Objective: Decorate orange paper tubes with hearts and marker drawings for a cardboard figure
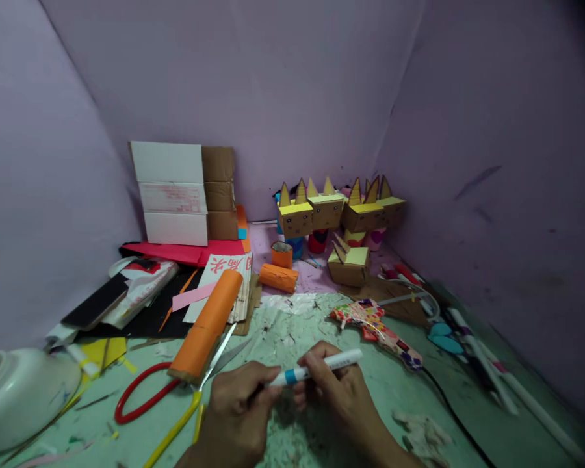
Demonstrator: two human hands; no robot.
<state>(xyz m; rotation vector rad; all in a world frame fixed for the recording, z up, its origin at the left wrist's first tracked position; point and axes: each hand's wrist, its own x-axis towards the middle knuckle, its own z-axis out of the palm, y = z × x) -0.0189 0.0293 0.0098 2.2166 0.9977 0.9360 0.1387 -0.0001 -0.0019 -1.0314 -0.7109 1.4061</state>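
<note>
A white marker (344, 359) with a blue band lies slantwise between my two hands above the table. My right hand (344, 390) grips its barrel, thumb and fingers closed around it. At the banded end, my left hand (244, 406) is closed with thumb and fingertips pinching the marker; the very tip is hidden in that grip. To the left of my left hand are scissors (143, 396) with one red and one yellow handle, blades apart. An orange paper-covered tube (212, 322) rests across them. A flower-patterned glue gun (377, 331) lies beyond my right hand.
Cardboard box heads with pointed ears (326, 211) stand on coloured tubes at the back. One eared box (350, 266) and a short orange tube (279, 278) lie nearer. Folded cardboard (170, 195) leans on the wall. A white jar (29, 396) is at left; a black cord (455, 416) at right.
</note>
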